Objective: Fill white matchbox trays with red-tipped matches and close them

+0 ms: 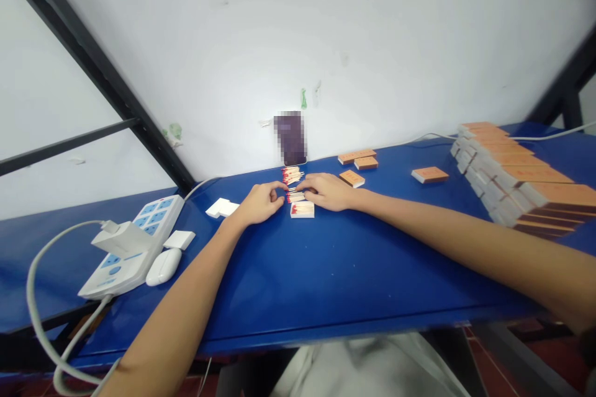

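Left hand (258, 201) and right hand (328, 191) pinch a thin bundle of red-tipped wooden matches (294, 196) from both ends, fingertips closed on it. Just nearer than the grip lies one open white tray (302, 209), full of more sticks. Just beyond the grip is a loose pile (292, 174). Four flat orange boxes (365, 163) lie singly to its right. Toward the near edge the smooth blue table (326, 273) is open.

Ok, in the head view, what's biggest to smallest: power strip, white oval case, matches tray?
1. power strip
2. white oval case
3. matches tray, but it lies farther away, so those two are unsure.
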Available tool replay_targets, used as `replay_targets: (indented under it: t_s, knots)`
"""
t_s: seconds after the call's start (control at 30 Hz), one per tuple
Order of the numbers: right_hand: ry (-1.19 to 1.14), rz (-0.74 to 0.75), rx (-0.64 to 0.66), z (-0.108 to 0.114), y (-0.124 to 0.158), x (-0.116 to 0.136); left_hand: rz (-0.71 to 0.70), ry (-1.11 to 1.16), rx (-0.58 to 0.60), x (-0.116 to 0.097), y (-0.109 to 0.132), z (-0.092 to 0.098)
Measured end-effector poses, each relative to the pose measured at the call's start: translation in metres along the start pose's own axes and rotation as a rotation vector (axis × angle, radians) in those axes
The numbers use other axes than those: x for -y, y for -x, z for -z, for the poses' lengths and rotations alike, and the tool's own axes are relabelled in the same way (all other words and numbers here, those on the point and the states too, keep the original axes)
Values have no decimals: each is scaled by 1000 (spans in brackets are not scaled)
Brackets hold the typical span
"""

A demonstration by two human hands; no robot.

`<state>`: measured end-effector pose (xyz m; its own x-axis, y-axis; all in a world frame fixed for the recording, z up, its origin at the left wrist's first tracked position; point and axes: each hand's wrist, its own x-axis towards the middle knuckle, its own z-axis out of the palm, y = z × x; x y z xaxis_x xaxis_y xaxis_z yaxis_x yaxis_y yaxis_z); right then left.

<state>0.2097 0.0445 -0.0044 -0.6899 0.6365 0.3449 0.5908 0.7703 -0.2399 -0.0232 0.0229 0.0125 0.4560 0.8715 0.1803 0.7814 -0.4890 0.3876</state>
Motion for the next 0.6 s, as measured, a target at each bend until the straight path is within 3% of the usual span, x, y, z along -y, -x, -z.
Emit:
replay_targets:
  t_s: [0.6]
  knots:
    - [4,-18,3,2,0,2,-20,-15,-1,-1,1,0]
